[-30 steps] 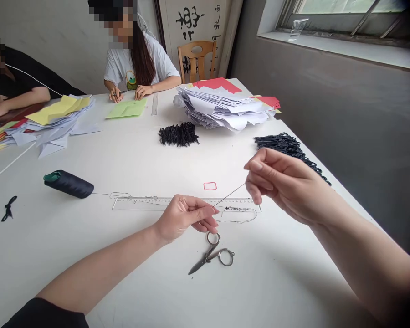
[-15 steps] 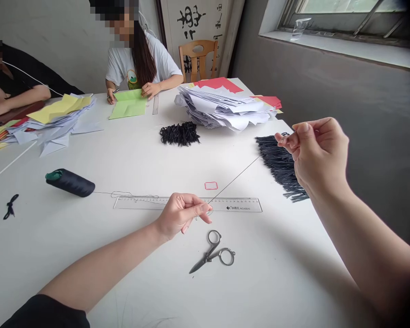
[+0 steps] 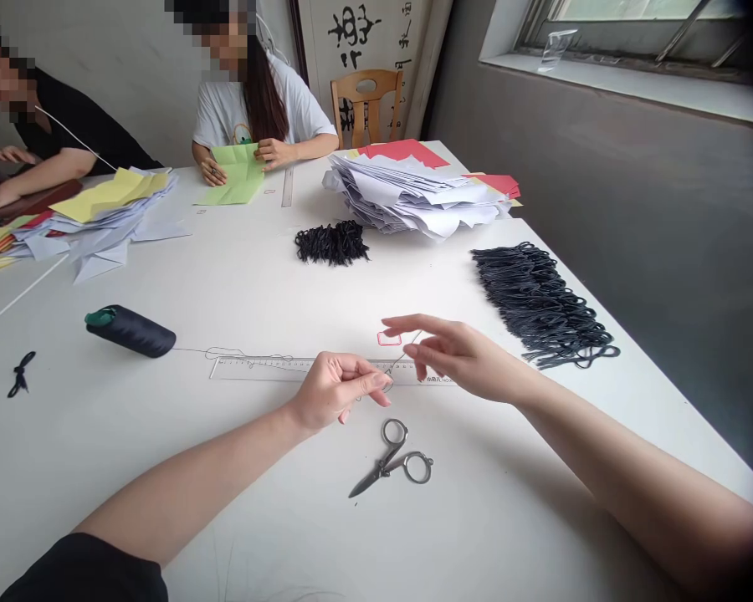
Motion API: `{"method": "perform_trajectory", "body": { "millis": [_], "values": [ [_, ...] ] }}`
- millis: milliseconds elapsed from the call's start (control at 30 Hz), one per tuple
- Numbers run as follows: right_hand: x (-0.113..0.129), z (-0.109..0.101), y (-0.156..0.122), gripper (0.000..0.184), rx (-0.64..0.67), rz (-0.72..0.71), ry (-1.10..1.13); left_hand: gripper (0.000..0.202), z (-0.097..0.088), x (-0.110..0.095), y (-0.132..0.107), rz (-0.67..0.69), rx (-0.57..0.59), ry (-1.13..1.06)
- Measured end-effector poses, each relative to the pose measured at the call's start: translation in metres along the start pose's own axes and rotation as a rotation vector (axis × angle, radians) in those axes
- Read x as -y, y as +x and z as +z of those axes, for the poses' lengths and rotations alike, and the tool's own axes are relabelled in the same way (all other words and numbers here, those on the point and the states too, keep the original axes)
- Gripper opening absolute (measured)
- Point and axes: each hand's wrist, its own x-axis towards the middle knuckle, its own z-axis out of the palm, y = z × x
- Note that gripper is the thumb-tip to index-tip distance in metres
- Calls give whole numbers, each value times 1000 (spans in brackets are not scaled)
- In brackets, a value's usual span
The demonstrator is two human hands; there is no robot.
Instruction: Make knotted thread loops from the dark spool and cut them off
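Our left hand (image 3: 339, 389) pinches a thin needle (image 3: 407, 353) shut over the ruler (image 3: 257, 368), and our open right hand (image 3: 461, 355) is just beside it, so we should hold firm and go slow.

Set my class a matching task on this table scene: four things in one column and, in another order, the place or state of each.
Things:
1. Scissors
2. Spool
3. Ruler
4. Black loops

Places or states:
A. Heaped beyond the right hand
B. Lying on its side, thread trailing
C. Running beneath the left hand
D. Lying closed, nearest the person

Pairs: 1-D, 2-B, 3-C, 4-A
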Motion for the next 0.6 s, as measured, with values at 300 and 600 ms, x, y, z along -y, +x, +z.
{"method": "perform_trajectory", "body": {
  "millis": [300,600],
  "values": [
    [-4,12,1,31,147,70,281,32,-1,3,0,5,23,2],
    [5,-12,-4,14,-491,-136,-204,23,-1,0,-4,272,-49,505]
  ]
}}
